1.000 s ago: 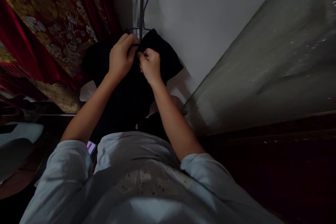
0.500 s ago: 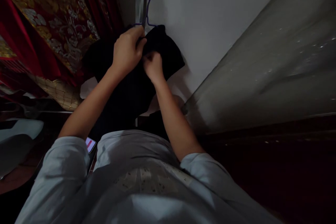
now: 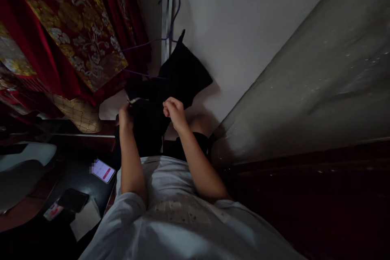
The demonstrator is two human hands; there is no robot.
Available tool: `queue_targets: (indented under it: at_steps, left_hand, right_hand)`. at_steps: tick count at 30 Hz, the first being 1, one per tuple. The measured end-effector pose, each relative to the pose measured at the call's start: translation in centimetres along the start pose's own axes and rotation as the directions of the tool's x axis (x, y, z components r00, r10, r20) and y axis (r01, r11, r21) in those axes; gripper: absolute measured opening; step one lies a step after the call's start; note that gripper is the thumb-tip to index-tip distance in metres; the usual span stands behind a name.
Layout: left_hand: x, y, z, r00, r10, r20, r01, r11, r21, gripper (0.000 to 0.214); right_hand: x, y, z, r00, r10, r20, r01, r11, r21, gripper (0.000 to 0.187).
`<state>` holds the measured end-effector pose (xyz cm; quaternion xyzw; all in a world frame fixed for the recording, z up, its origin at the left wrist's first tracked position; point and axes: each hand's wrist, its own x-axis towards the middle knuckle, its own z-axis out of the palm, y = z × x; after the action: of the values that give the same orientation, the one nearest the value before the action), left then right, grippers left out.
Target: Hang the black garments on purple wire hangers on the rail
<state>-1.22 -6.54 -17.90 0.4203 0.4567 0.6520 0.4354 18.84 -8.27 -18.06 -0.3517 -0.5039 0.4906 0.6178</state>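
Observation:
A black shirt (image 3: 189, 71) hangs unevenly from a purple wire hanger (image 3: 143, 44), its right shoulder still on the hanger. The hanger's left arm is bare, and its hook is up by a metal upright (image 3: 167, 4). My left hand (image 3: 125, 118) is closed on the shirt's left side, fingers partly hidden, just below a small pale strip (image 3: 137, 100). Over the front of the shirt, my right hand (image 3: 173, 110) is curled into a fist against the dark cloth. What fabric lies inside that fist is hard to see.
A red and gold patterned curtain (image 3: 70, 28) hangs at left. Beneath it lie a lit phone (image 3: 103, 170), a dark flat item (image 3: 73, 200) and a pale paper (image 3: 85, 218) on a dark surface. A grey sheet-like covering (image 3: 304, 73) slopes down the right side beside a white wall (image 3: 237, 16).
Both hands have moved down from the hanger toward my body and farther apart. The shirt's left side has come off the hanger, baring its arm. The phone shows more fully.

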Motion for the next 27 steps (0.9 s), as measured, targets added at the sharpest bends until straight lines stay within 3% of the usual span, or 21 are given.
queue_targets:
  at_steps: [3, 6, 9, 12, 14, 17, 19, 21, 22, 24, 25, 27]
  left_hand:
    - [-0.9, -0.4, 1.4, 0.986, -0.108, -0.128, 0.093, 0.989, -0.114, 0.018]
    - [-1.4, 1.4, 2.9, 0.998, -0.022, -0.056, 0.01, 0.98, -0.201, 0.016]
    - [-2.5, 2.5, 5.0, 0.998, 0.02, 0.051, -0.008, 0.974, -0.227, 0.022]
    - [-4.0, 2.5, 7.2, 0.982, 0.116, 0.151, -0.088, 0.98, -0.177, 0.021]
    - [-4.6, 2.5, 8.0, 0.964, 0.21, 0.161, -0.195, 0.976, -0.1, 0.016]
    - [-4.5, 3.2, 7.7, 0.931, 0.356, 0.082, -0.362, 0.929, 0.076, 0.008]
    - [-3.8, 3.8, 6.8, 0.887, 0.46, 0.049, -0.459, 0.861, 0.22, 0.006]
    - [-2.7, 4.1, 5.9, 0.862, 0.485, 0.146, -0.506, 0.811, 0.295, 0.012]
    - [-2.2, 3.9, 5.5, 0.867, 0.435, 0.245, -0.494, 0.818, 0.295, 0.019]
    - [-1.2, 3.1, 4.9, 0.848, 0.193, 0.493, -0.378, 0.873, 0.308, 0.04]
    - [-0.9, 2.5, 4.6, 0.798, 0.031, 0.602, -0.307, 0.88, 0.362, 0.049]
    - [-0.6, 1.4, 3.9, 0.659, -0.242, 0.712, -0.237, 0.832, 0.502, 0.051]
  right_hand:
    - [0.2, 0.5, -2.1, 0.992, 0.056, -0.111, -0.052, 0.998, 0.04, 0.024]
    - [0.5, 1.0, -4.0, 0.976, 0.133, -0.172, -0.14, 0.99, -0.026, 0.028]
    - [0.2, 0.6, -4.8, 0.995, 0.088, -0.045, -0.093, 0.988, -0.122, 0.023]
    - [-0.4, -0.1, -3.9, 0.964, 0.054, 0.259, -0.03, 0.995, -0.095, 0.035]
    - [-0.8, 0.0, -2.6, 0.928, 0.051, 0.369, -0.047, 0.999, -0.02, 0.043]
    - [-1.1, 0.9, -0.3, 0.939, 0.005, 0.344, -0.003, 1.0, -0.006, 0.039]
    - [-1.1, 1.3, 0.7, 0.941, 0.006, 0.337, 0.019, 0.997, -0.069, 0.019]
    - [-0.7, 1.1, 0.8, 0.94, 0.059, 0.337, -0.01, 0.989, -0.146, 0.01]
    - [-0.3, 0.6, 0.5, 0.942, 0.083, 0.325, -0.025, 0.984, -0.177, 0.015]
    - [1.1, -0.9, -1.0, 0.954, 0.08, 0.29, -0.016, 0.976, -0.217, 0.02]
    - [2.0, -1.9, -1.9, 0.961, 0.048, 0.273, 0.017, 0.973, -0.23, 0.021]
    - [4.5, -3.6, -3.9, 0.971, -0.076, 0.225, 0.132, 0.96, -0.247, 0.021]
